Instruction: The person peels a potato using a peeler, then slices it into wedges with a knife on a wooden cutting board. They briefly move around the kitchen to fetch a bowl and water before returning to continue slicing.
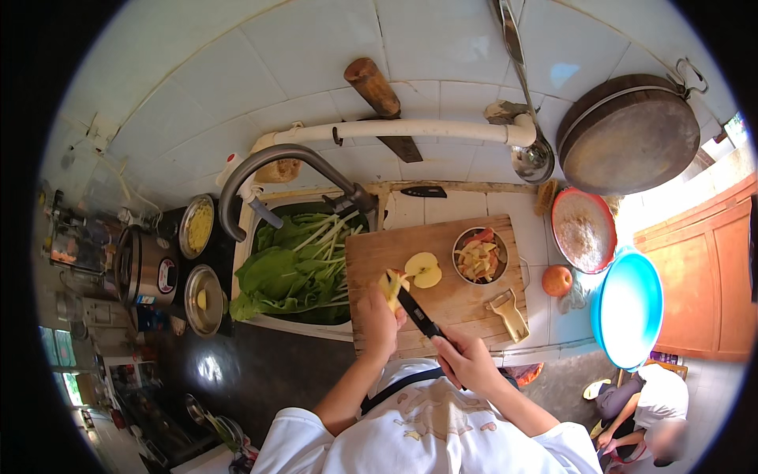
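Observation:
My left hand (pixel 379 323) holds a peeled apple half (pixel 389 287) above the left part of a wooden cutting board (pixel 388 246). In my right hand (pixel 465 358) is a black-handled paring knife (pixel 419 314), its blade against that piece of apple. Another peeled apple half (pixel 423 270) lies cut face up on the board, just right of the blade. A metal cup (pixel 503 271) full of apple peels and scraps (pixel 478 258) stands at the board's back right. Nearer to me lies a gold-coloured peeler (pixel 509 317).
Leafy greens (pixel 278 266) fill the sink (pixel 296 333) under a grey faucet (pixel 272 148). A black knife sheath (pixel 424 192) lies behind the board. Rightward are a whole apple (pixel 556 281), a red-rimmed bowl (pixel 583 230) and a blue basin (pixel 628 308). A person (pixel 651 403) sits at lower right.

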Tool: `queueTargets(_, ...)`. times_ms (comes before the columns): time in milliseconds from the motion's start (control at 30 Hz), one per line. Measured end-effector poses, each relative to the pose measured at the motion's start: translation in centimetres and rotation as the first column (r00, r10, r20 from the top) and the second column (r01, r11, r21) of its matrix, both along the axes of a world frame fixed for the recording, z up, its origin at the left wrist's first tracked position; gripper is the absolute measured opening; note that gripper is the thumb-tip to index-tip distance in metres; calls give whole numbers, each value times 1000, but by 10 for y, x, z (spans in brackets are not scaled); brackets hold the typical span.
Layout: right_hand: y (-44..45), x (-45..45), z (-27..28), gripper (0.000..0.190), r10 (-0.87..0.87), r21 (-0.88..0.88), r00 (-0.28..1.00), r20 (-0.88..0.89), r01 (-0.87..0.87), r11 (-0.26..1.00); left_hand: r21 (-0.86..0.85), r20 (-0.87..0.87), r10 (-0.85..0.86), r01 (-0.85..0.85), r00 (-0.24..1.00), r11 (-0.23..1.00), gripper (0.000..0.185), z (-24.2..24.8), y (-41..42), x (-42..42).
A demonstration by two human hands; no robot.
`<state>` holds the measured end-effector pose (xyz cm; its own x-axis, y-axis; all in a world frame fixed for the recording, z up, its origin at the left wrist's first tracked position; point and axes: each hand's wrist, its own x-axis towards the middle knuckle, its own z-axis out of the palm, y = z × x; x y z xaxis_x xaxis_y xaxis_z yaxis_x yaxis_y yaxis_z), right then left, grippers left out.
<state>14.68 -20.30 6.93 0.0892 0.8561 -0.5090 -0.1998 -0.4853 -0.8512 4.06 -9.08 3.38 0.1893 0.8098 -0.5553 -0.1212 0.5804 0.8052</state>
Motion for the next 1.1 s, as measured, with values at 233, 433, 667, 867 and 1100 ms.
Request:
queueTargets(233,1,13,-3,20,-38,-87,969,-243,18,996,75,10,-12,11,1000,997,38,-3,3,1)
queueTargets(433,-1,17,-7,23,-123,-179,907,-403,54,982,203,-95,-111,129,989,971,30,-16,-6,2)
queueTargets(667,21,17,-27,24,-257,102,950,-178,278,955,394,-234,-333,402,914,827,34,-18,-21,13)
queueTargets(867,35,15,-32,20,-336,121,938,-88,345,931,359,-197,-386,433,901,827,34,-24,-22,20)
queueTargets(1100,45,38,-43,17,-515,176,845,-142,534,827,156,83,-360,345,929,926,41,-46,-6,19)
